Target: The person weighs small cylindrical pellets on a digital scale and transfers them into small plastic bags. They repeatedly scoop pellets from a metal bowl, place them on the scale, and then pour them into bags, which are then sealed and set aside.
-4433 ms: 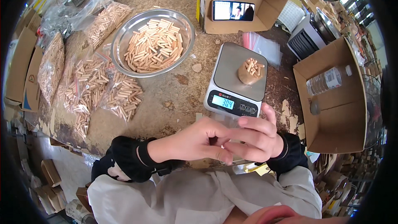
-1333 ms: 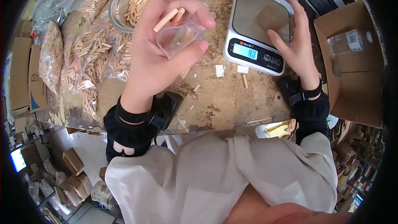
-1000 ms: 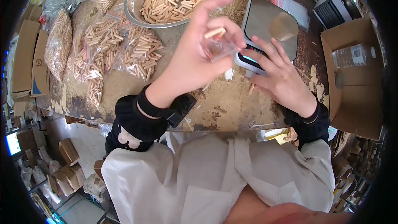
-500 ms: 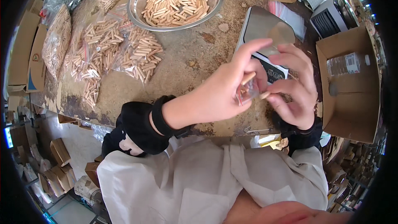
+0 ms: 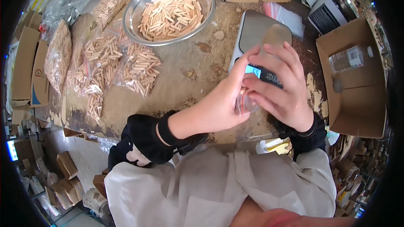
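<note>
My left hand [image 5: 219, 109] and right hand [image 5: 280, 90] meet over bench [image 5: 185, 75], fingers of both pinched on small clear bag [image 5: 245, 103], in front of scale [image 5: 259, 38]. Bag contents mostly hidden, probably dowels.

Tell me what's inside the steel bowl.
The steel bowl holds a loose heap of short wooden dowel pins. They cover its bottom, so anything beneath them cannot be seen.

bowl [image 5: 139, 6] back-left on table [image 5: 185, 71] | scale [image 5: 261, 33] right of bowl | box [image 5: 357, 84] far right
</note>
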The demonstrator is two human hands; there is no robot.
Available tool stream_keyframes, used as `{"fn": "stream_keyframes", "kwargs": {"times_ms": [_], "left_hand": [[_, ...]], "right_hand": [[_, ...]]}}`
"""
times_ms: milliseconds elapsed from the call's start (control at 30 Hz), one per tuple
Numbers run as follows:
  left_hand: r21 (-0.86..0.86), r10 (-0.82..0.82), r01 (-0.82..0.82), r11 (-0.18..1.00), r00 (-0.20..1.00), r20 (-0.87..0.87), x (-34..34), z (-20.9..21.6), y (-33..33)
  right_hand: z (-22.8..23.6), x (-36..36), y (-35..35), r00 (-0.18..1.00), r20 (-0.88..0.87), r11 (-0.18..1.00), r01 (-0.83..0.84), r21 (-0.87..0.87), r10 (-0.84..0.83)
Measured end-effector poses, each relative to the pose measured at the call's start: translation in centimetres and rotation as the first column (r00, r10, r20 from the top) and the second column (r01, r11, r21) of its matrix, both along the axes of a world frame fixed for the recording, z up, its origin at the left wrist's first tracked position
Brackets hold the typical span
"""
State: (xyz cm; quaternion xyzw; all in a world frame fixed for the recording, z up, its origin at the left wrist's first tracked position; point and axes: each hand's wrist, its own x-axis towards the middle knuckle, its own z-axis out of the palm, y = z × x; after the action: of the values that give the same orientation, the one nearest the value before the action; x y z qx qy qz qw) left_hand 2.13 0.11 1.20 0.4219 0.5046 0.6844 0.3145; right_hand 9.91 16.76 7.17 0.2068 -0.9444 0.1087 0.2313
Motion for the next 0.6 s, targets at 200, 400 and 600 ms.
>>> {"fn": "stream_keyframes", "kwargs": {"times_ms": [200, 400, 600], "left_hand": [[-0.073, -0.074, 0.079, 0.994, 0.995, 0.066, -0.3, 0.8, -0.5], [-0.032, -0.047, 0.047, 0.998, 0.999, 0.021, -0.4, 0.6, -0.5], [-0.049, -0.128, 0.135, 0.99, 0.984, 0.126, -0.3, 0.6, -0.7]], "right_hand": [[-0.8, 0.5, -0.3, 0.995, -0.102, 0.993, 0.034, 0.114, -0.023], [-1.8, 0.3, -0.2, 0.984, -0.176, 0.993, -0.014, 0.115, 0.035], [-2.1, 0.6, -0.2, 0.973, -0.213, 0.982, -0.052, 0.184, 0.091]]}}
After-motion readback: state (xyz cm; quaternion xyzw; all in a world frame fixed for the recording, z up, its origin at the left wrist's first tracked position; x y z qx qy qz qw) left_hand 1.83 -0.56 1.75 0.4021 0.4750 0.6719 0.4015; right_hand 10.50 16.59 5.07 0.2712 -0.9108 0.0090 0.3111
